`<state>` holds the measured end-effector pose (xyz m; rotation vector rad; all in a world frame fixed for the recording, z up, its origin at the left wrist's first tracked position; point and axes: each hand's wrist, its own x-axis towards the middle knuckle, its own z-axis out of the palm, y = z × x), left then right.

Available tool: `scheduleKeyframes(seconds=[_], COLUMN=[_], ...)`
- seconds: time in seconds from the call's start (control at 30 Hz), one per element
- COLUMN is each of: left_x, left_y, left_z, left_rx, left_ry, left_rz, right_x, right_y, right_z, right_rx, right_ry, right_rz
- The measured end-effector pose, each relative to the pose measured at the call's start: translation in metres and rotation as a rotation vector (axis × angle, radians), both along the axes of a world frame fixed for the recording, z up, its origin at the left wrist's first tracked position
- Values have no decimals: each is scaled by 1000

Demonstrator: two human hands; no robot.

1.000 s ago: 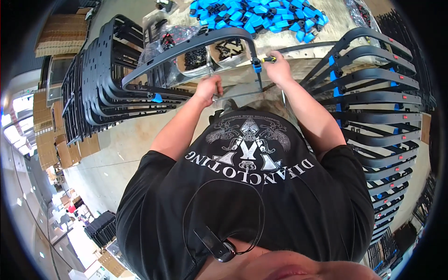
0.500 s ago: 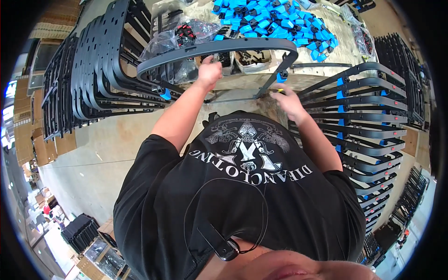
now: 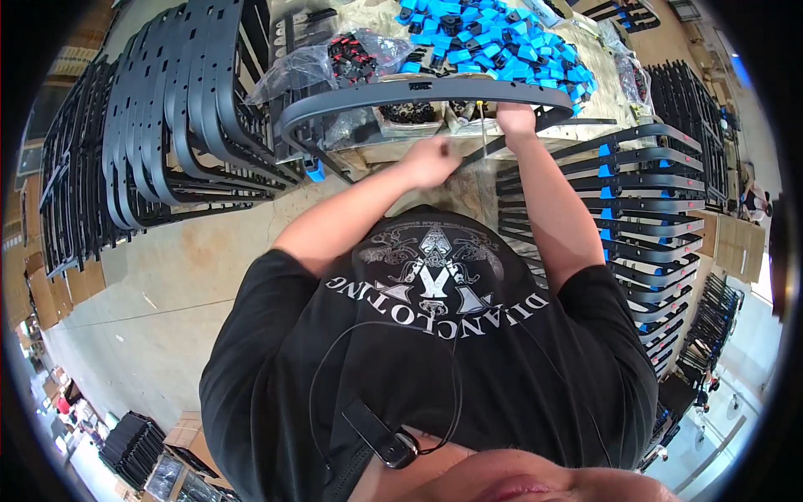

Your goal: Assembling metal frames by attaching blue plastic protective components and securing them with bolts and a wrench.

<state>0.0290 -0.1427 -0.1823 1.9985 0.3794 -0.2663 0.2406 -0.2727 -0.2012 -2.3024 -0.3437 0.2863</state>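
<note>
A black U-shaped metal frame (image 3: pixel 368 97) stands before me, its curved bar crossing above the table's near edge. A blue clip (image 3: pixel 314 171) sits on its left leg. My left hand (image 3: pixel 431 161), blurred, is inside the frame's outline with its fingers curled; whatever they may hold is hidden. My right hand (image 3: pixel 515 120) reaches to the bar, which covers its fingers. Beside it shows a thin upright tool with a yellow part (image 3: pixel 481 105), like a screwdriver; whether the hand grips it is unclear. Behind the bar are a box of small black parts (image 3: pixel 408 115) and a second parts box (image 3: pixel 473 122).
Blue plastic clips (image 3: pixel 502 42) lie heaped on the wooden table (image 3: pixel 602 105), near a plastic bag with red-and-black parts (image 3: pixel 351 58). Racked black frames (image 3: pixel 167 92) stand at the left, and stacked frames with blue clips (image 3: pixel 644 180) at the right.
My right hand has moved up to the bar, and my left hand has come down and right, away from the parts boxes. The frame appears shifted rightward in view.
</note>
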Motion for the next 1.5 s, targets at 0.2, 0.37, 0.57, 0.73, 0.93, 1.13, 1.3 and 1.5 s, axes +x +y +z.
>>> scheduleKeyframes(seconds=[0.2,0.37,0.57,0.73,0.93,1.13,1.3,1.5], left_x=[-190,-230,-156,-145,-146,-135,-152,-151], left_y=[63,95,113,105,123,135,132,139], left_z=[-88,-83,-46,-38,-59,0,-27,-22], left_rx=[-560,-127,380,384,372,-36,-386,-889], left_ry=[129,46,-66,-104,68,579,327,220], left_rz=[628,951,862,968,938,730,883,982], right_x=[-105,-89,-24,-9,8,11,8,-11], right_y=[-92,-154,-107,-101,-115,-115,-140,-138], right_z=[-7,-39,-43,-54,-46,8,-28,-14], right_rx=[158,41,-287,-113,-388,-532,739,1086], right_ry=[238,306,-20,-91,116,285,905,1059], right_rz=[-33,-290,-227,-260,-64,154,-82,-165])
